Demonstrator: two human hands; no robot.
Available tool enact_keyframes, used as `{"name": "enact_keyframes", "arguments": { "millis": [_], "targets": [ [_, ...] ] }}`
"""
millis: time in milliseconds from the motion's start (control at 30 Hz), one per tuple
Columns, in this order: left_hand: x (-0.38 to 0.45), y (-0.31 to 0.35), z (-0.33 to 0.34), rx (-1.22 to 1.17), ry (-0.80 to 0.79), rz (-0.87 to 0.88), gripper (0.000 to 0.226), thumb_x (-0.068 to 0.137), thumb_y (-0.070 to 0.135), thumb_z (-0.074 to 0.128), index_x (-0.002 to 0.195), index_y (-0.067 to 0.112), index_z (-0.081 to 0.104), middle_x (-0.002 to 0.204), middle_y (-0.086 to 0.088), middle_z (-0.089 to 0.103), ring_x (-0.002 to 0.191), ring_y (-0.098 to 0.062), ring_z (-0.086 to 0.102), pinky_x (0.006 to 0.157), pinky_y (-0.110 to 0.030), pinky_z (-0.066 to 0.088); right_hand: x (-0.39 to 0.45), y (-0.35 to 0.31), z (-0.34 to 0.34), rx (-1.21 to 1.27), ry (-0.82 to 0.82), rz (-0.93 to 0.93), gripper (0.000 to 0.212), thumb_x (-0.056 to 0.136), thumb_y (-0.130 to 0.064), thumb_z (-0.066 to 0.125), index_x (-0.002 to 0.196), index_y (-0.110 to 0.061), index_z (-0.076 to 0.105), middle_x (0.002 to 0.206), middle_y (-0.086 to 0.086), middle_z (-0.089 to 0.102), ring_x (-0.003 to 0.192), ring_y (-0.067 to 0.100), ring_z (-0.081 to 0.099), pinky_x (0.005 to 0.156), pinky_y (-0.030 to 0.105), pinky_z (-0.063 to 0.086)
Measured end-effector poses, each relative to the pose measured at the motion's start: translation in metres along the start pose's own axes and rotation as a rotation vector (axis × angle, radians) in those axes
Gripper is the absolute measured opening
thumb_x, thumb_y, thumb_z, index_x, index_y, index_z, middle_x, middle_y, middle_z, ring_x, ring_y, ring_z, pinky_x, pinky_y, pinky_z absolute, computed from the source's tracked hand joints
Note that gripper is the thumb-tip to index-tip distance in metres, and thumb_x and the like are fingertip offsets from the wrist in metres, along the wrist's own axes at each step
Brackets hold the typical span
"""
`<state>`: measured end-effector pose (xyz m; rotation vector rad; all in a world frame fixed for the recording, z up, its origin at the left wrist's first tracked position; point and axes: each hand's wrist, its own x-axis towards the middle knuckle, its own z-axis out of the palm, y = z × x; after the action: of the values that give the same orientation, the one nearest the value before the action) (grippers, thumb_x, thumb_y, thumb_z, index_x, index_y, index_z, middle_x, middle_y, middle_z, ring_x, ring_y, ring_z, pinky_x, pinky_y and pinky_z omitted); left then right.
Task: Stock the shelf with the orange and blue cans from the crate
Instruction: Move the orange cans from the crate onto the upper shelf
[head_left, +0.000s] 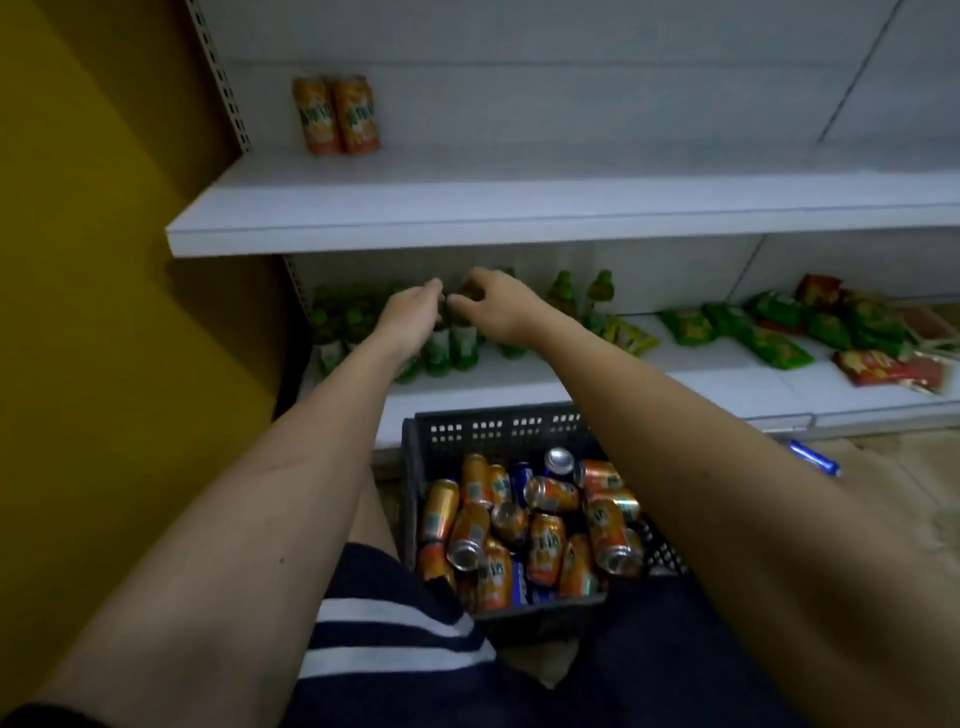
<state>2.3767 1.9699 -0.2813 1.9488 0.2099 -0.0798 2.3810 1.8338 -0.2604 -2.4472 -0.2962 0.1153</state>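
Note:
Two orange cans stand side by side at the back left of the white upper shelf. A dark plastic crate sits on the floor below, holding several orange cans and a few blue cans lying jumbled. Both of my arms reach forward over the crate. My left hand and my right hand hover close together just under the upper shelf's front edge, in front of green bottles. The left fingers are fairly straight and the right fingers loosely curled. Neither hand holds a can.
Green bottles stand along the left of the lower shelf, with green and red snack packets on its right. A blue can lies on the floor right of the crate. A yellow wall is at the left.

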Motion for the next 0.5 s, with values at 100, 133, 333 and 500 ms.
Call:
{"name": "enact_keyframes", "arguments": {
  "millis": [100,133,333,500],
  "targets": [
    [-0.013,-0.035,0.032,0.012,-0.046,-0.053,0.038,0.103,0.044,0.031,0.119,0.020,0.057,0.110,-0.003,0.060,0.098,-0.021,0.055,0.074,-0.034,0.042,-0.023,0.035,0.028,0.035,-0.037,0.070,0.057,0.098,-0.047,0.050,0.140,-0.008,0.048,0.136,0.013,0.057,0.116,0.027,0.057,0.088,0.033,0.046],
    [-0.015,-0.047,0.043,0.018,-0.059,-0.077,0.039,0.103,0.044,0.031,0.119,0.019,0.056,0.109,-0.004,0.060,0.096,-0.021,0.055,0.073,-0.034,0.041,-0.030,0.048,0.039,0.049,-0.051,0.099,0.056,0.098,-0.047,0.050,0.140,-0.008,0.049,0.135,0.013,0.057,0.114,0.027,0.058,0.088,0.033,0.046],
    [-0.026,-0.116,0.095,0.052,-0.152,-0.280,0.036,0.101,0.039,0.035,0.111,0.016,0.060,0.110,-0.009,0.062,0.097,-0.025,0.056,0.088,-0.038,0.043,-0.060,0.128,0.105,0.164,-0.142,0.333,0.050,0.097,-0.040,0.055,0.135,-0.007,0.051,0.128,0.012,0.060,0.109,0.026,0.058,0.086,0.033,0.045],
    [-0.037,-0.183,0.132,0.077,-0.195,-0.490,0.041,0.099,0.041,0.036,0.111,0.012,0.063,0.110,-0.010,0.065,0.100,-0.027,0.060,0.097,-0.040,0.048,-0.082,0.182,0.159,0.314,-0.214,0.555,0.032,0.099,-0.032,0.053,0.115,-0.005,0.058,0.096,0.008,0.060,0.092,0.025,0.056,0.076,0.033,0.045]
  ]
}}
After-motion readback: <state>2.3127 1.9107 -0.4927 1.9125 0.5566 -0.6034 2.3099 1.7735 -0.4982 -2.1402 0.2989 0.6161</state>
